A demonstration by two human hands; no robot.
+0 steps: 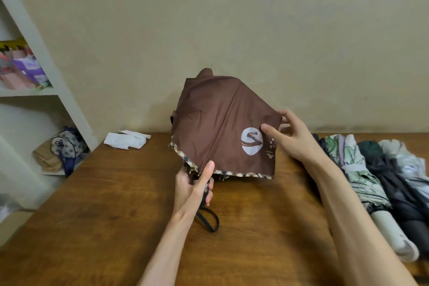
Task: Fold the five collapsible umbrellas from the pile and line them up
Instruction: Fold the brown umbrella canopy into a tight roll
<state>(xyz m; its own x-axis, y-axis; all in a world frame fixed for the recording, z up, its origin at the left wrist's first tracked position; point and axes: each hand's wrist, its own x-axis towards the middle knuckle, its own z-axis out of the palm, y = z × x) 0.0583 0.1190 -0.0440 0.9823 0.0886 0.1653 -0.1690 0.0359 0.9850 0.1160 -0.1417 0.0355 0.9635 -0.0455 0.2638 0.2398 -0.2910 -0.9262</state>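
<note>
My left hand (193,189) gripped the brown umbrella's (220,127) handle (206,190); my right hand (286,138) pinched its loose edge; folded umbrellas (371,174) lay lined right of it; I judged this the last.

— Where are my hands?
— My left hand (192,189) sits just below centre, its bare forearm rising from 6 o'clock. The fingers curl round the handle of the brown umbrella (220,127), thumb stretched toward 12.
— And the other?
— My right hand (290,139) is at 2 o'clock from the left, forearm coming in from 5. Thumb in front and fingers behind pinch the canopy's edge.
</note>
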